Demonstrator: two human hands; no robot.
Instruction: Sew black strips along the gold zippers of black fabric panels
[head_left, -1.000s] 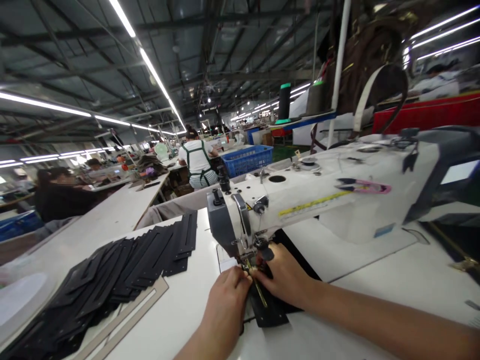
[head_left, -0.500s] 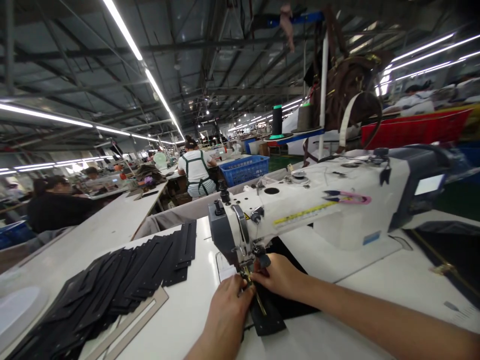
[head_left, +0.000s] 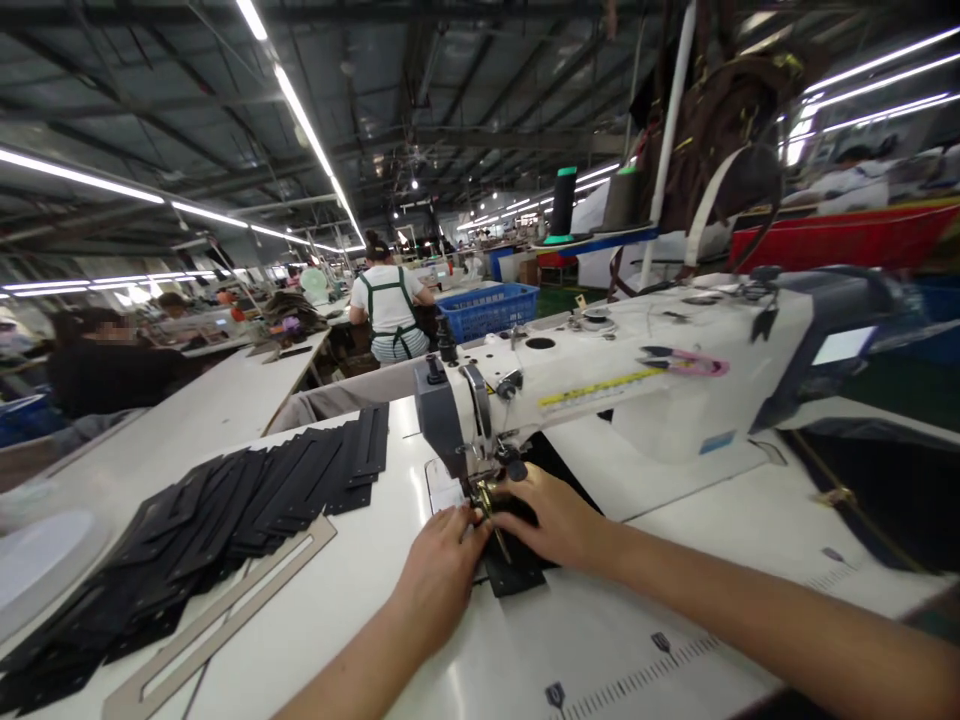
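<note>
A black piece with a gold zipper [head_left: 514,572] lies under the needle area of the white sewing machine [head_left: 645,400]. My left hand [head_left: 441,560] is closed on the left edge of this piece, fingertips just in front of the presser foot. From the right, my right hand [head_left: 551,515] grips the same piece beside the foot, its thumb near my left fingertips. Larger black material [head_left: 559,470] extends behind my right hand, beneath the machine arm. The fingertips and the needle are partly hidden.
Black slotted pieces [head_left: 247,500] lie in an overlapping pile at left, beside a beige slotted frame [head_left: 232,610]. Pink-handled snips [head_left: 686,362] rest on the machine arm. Thread cones [head_left: 562,205] stand behind. A person in a green apron [head_left: 390,305] is beyond, near a blue crate [head_left: 487,312].
The view has shifted, showing more of the table's front edge. The black zipper piece reaches less far toward me, and both hands remain on it near the foot.
</note>
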